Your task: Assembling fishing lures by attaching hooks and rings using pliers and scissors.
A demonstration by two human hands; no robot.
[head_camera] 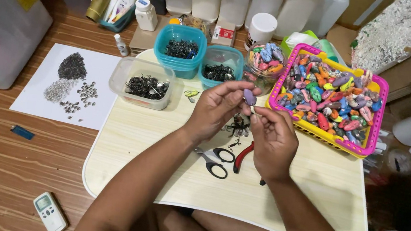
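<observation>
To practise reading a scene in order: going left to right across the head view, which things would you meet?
White remote → paper sheet with bead piles → clear tub → scissors → purple bead → pink-rimmed basket.

bead (249, 97): purple | basket (374, 135): pink-yellow | tubs (182, 34): teal | pliers (243, 157): red handles | scissors (216, 161): black

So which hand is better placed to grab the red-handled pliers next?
Probably the right hand: it hovers just above the red-handled pliers. The left hand pinches the purple lure and would have to let go first.
</observation>
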